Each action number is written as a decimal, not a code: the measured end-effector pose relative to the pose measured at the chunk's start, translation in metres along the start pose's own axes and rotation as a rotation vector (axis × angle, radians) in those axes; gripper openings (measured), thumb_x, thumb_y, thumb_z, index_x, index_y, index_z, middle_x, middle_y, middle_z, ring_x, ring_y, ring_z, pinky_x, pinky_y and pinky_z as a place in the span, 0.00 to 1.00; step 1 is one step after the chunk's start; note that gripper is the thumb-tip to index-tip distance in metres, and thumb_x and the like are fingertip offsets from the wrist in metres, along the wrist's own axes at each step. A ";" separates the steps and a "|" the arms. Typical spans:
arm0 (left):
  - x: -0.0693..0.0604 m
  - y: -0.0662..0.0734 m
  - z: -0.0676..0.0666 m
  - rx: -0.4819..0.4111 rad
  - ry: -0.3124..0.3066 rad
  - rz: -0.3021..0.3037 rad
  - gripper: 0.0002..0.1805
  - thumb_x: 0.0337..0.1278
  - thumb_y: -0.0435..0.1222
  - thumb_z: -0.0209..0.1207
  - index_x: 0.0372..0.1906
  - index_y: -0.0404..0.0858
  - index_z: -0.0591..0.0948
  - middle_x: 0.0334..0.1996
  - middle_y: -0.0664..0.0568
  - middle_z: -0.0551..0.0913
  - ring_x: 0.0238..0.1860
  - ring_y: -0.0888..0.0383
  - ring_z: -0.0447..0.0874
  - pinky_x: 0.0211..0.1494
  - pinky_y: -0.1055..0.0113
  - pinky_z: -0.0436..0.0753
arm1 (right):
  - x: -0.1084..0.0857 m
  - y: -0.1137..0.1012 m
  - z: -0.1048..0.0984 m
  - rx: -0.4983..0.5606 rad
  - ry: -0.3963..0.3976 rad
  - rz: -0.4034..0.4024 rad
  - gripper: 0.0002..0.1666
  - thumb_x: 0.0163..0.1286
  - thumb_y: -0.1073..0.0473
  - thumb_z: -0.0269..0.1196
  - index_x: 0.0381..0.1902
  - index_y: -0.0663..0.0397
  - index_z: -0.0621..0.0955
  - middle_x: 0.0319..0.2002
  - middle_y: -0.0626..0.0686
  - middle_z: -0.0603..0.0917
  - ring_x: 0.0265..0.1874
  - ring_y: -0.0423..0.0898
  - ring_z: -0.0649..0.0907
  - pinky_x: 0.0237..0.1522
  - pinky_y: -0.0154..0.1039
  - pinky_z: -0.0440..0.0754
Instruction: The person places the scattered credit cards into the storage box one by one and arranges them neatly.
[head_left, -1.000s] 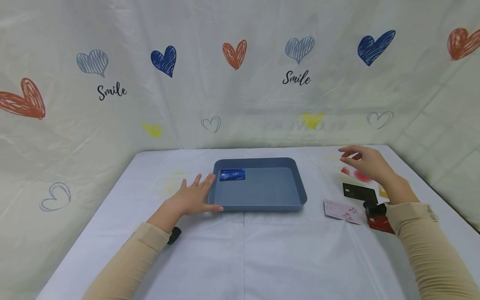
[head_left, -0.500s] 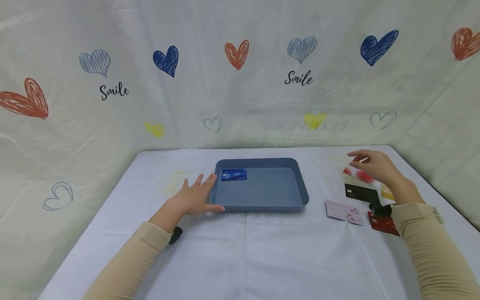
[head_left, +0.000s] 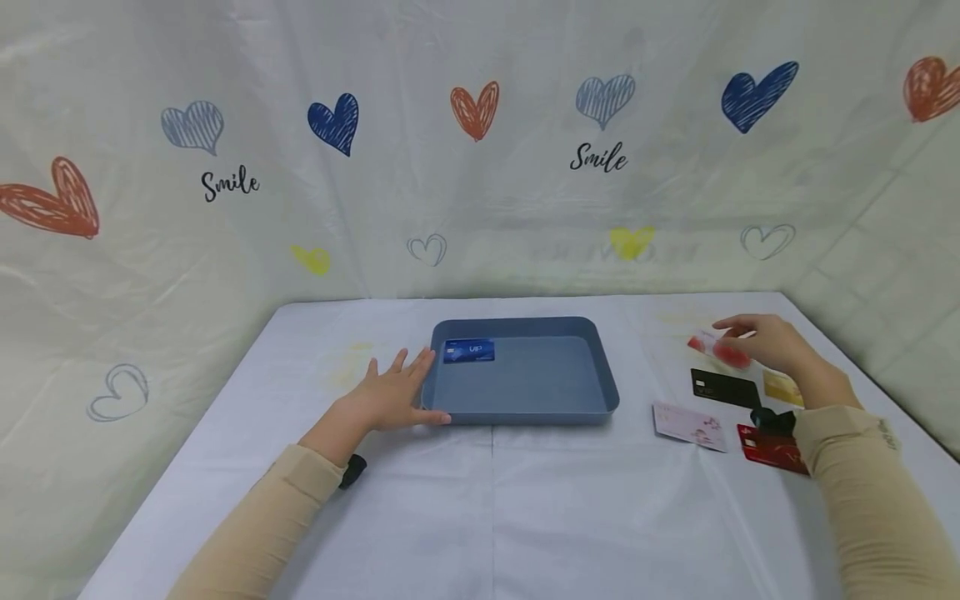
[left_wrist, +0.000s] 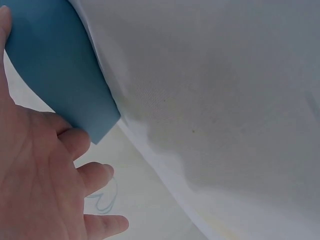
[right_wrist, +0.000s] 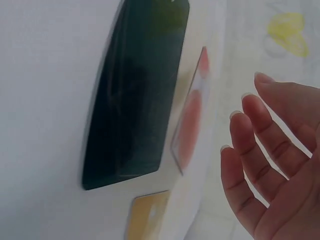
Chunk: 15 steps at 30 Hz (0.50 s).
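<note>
With fingers spread, my left hand [head_left: 386, 396] rests against the left side of a blue-grey tray [head_left: 525, 417]; the left wrist view shows its fingers at the tray wall [left_wrist: 65, 70]. A blue VIP card [head_left: 468, 351] lies in the tray's back left corner. Over at the right, my right hand [head_left: 776, 343] hovers just above a white card with pink-red patches [head_left: 732, 357], its fingers loosely bent. In the right wrist view a gap shows between those fingertips and the patched card [right_wrist: 189, 130]. Nothing is held in either hand.
Near the right hand lie a black card [head_left: 724, 388], a gold card [head_left: 782, 387] partly behind the forearm, a red card [head_left: 771, 448] and a pale pink card [head_left: 688, 425]. A white curtain [head_left: 525, 200] printed with hearts hangs behind the table.
My right hand has come down and slightly to the right, closer to the patched card. My left hand stays against the tray. The view has shifted slightly.
</note>
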<state>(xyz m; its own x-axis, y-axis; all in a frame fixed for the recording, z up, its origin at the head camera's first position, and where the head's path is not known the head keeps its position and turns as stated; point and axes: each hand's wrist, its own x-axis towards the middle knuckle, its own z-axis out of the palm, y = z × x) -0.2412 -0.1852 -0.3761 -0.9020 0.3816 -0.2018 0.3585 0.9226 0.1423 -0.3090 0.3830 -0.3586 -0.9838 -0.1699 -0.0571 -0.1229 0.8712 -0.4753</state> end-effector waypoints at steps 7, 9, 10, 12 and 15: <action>-0.001 -0.002 0.002 -0.003 0.000 -0.003 0.63 0.58 0.72 0.56 0.84 0.39 0.43 0.83 0.48 0.44 0.81 0.39 0.38 0.73 0.27 0.41 | 0.003 0.015 0.002 0.011 -0.031 0.047 0.31 0.78 0.53 0.59 0.65 0.75 0.71 0.57 0.79 0.72 0.47 0.67 0.77 0.48 0.65 0.77; -0.002 -0.002 0.002 0.003 -0.004 -0.008 0.63 0.58 0.72 0.56 0.84 0.39 0.43 0.83 0.48 0.43 0.81 0.39 0.38 0.73 0.27 0.41 | 0.005 0.020 0.002 0.032 -0.034 0.063 0.32 0.78 0.52 0.60 0.66 0.75 0.71 0.58 0.79 0.72 0.48 0.68 0.77 0.48 0.63 0.78; -0.002 -0.001 0.002 0.003 -0.005 -0.010 0.63 0.58 0.72 0.56 0.84 0.40 0.43 0.83 0.49 0.43 0.81 0.40 0.38 0.73 0.27 0.41 | 0.005 0.023 0.002 0.045 -0.035 0.070 0.33 0.78 0.52 0.60 0.66 0.75 0.70 0.57 0.79 0.72 0.48 0.68 0.77 0.47 0.62 0.79; -0.002 -0.001 0.002 0.008 -0.005 -0.013 0.63 0.59 0.72 0.55 0.84 0.40 0.42 0.83 0.49 0.43 0.81 0.40 0.37 0.73 0.28 0.41 | 0.006 0.029 0.003 0.069 -0.043 0.086 0.34 0.77 0.51 0.61 0.66 0.75 0.70 0.57 0.79 0.72 0.49 0.69 0.76 0.48 0.60 0.79; -0.003 -0.001 0.001 0.000 0.000 -0.009 0.63 0.58 0.72 0.56 0.84 0.40 0.43 0.83 0.49 0.43 0.81 0.40 0.38 0.73 0.27 0.41 | 0.005 0.039 0.004 0.100 -0.069 0.115 0.36 0.75 0.51 0.62 0.66 0.75 0.70 0.58 0.80 0.70 0.52 0.71 0.73 0.49 0.61 0.78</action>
<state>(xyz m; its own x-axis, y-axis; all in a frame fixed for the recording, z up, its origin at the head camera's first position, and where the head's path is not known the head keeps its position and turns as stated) -0.2388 -0.1870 -0.3771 -0.9051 0.3736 -0.2028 0.3507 0.9259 0.1405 -0.3186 0.4142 -0.3810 -0.9788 -0.1064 -0.1750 0.0068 0.8370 -0.5471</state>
